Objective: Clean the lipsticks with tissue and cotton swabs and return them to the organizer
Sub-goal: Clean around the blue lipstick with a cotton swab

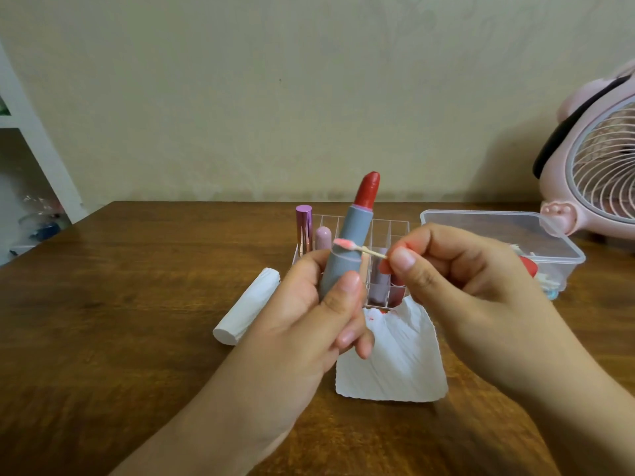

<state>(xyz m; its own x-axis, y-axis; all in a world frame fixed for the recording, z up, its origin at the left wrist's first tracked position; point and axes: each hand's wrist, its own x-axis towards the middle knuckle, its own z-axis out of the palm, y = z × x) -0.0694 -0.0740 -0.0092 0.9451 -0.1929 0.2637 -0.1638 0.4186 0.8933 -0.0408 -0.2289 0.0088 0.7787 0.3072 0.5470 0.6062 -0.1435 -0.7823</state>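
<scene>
So they're mid-clean on one lipstick right now. The left hand (311,305) is wrapped around the grey tube of an open red lipstick (347,249), holding it upright and tilted a bit to the right, bullet fully wound out. The right hand (457,269) pinches the bare end of a cotton swab (357,248) between thumb and fingertips, and the pink-stained tip is touching the side of the tube around its middle seam.

My guess on progress: somewhere in the middle. A crumpled tissue (395,359) lies on the tabletop (120,321) right in front of the clear organizer (381,235), with red smears on its top edge, so the wiping part looks done for at least this one. A few capped lipsticks stand in the organizer, including a shiny purple one (304,228) at the back left. This red one is not yet capped or slotted back in. Can't tell which of the others are cleaned.

Rest of the scene: dark wooden top, a white rolled tissue (245,307) lying left of the organizer, a clear plastic box (498,231) to the right, a pink fan (598,159) behind it, plain beige wall.
</scene>
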